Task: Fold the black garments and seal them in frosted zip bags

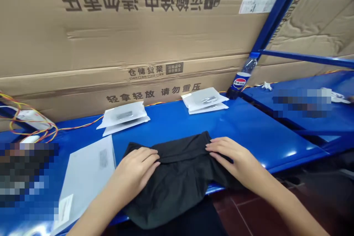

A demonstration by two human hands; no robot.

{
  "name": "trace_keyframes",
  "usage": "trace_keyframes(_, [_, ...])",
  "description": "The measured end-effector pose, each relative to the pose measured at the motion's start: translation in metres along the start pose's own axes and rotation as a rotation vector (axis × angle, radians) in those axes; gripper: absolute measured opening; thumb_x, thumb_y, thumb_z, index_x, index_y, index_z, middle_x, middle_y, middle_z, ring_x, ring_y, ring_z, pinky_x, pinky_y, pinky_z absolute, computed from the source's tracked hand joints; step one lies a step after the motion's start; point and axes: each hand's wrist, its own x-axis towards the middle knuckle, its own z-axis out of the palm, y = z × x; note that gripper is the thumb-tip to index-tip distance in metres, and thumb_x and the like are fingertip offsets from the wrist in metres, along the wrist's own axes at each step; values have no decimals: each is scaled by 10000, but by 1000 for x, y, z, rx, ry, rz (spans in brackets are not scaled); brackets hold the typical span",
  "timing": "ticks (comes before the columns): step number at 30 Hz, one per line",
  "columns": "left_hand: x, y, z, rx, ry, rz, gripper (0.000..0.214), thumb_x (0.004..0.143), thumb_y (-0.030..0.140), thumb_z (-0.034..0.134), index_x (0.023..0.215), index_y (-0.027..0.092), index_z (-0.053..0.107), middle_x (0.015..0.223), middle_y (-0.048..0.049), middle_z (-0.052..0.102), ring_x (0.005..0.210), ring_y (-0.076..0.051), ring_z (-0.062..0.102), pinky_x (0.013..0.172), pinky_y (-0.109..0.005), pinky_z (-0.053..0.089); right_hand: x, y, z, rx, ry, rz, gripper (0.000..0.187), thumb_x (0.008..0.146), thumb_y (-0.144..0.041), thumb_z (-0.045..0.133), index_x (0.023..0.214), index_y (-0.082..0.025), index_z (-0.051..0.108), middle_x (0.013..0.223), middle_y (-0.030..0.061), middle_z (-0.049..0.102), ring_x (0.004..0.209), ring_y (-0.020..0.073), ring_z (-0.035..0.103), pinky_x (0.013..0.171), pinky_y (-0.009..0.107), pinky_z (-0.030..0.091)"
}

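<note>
Head: hands (139,166) (231,153) palm-down on black fabric (177,188)

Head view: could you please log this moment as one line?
left hand: on left side of black cloth; right hand: on its right side; cloth: partly hanging over front edge of blue table; beyond: two pale packets

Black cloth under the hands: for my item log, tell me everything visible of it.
The black cloth looks soft and matte, wrinkled in its near part. A flatter band, bounded by a fold or seam, runs along its far side. It lies partly on the blue table, drooping over the front edge. The left hand touches its left side, the right hand its right.
</note>
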Motion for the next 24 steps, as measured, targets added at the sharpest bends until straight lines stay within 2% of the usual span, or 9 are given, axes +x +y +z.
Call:
trace_keyframes(3, [-1,1,-16,-124,-25,-93,274,1088,313,514,1075,232,775,1088,-43,827,988,-218,781,899,-333,613,2,-7,-7,24,-16,18,204,1054,-300,559,1027,-261,758,1031,77,792,1008,263,748,903,424,632])
trace_keyframes(5, [14,-4,-29,-212,-71,-204,292,1075,363,520,1040,246,785,1029,-23,830,925,-212,778,826,-310,608,18,-8,-15,59,-51,73,218,1061,-348,544,1006,-263,737,1035,76,782,984,262,745,882,411,626])
trace_keyframes(7, [38,-17,-37,-298,-107,-323,313,1045,424,541,1005,248,797,991,-19,828,879,-217,768,760,-300,596,46,-3,-20,109,-70,140,240,1058,-408,538,1069,-262,728,1068,78,780,992,270,743,888,414,619])
trace_keyframes(10, [71,-47,-34,-428,-147,-435,314,949,476,623,961,223,808,904,-33,815,823,-224,745,769,-314,580,98,15,-18,197,-114,197,306,1039,-419,523,1187,-228,710,1111,98,777,981,273,729,877,417,602])
trace_keyframes(13, [83,-72,-16,-496,-168,-532,381,885,528,648,936,183,801,783,-51,784,731,-223,713,723,-327,561,134,35,-3,243,-207,213,330,1020,-441,514,1082,-199,729,1071,107,779,948,266,706,881,423,568])
trace_keyframes(15, [81,-80,-3,-514,-164,-560,434,888,570,624,907,172,797,796,-67,787,718,-221,700,684,-321,544,140,45,9,240,-239,224,372,982,-519,573,1027,-195,749,964,90,769,876,254,686,828,408,553])
trace_keyframes(18, [73,-81,7,-550,-175,-568,458,884,595,641,942,176,818,821,-64,789,730,-208,682,658,-297,517,133,54,20,220,-279,237,432,887,-593,698,1054,-203,781,867,47,727,790,223,634,759,372,512])
trace_keyframes(22, [72,-82,6,-570,-193,-590,428,817,578,723,956,192,847,751,-36,752,698,-190,646,632,-278,482,129,58,22,285,-301,283,386,851,-561,735,988,-204,790,792,17,670,741,195,591,727,348,481])
trace_keyframes(24, [73,-83,4,-574,-198,-604,426,809,590,725,929,201,852,726,-28,739,686,-188,637,618,-276,469,132,59,20,338,-295,317,407,822,-552,764,1021,-198,792,769,6,646,731,191,590,722,347,487])
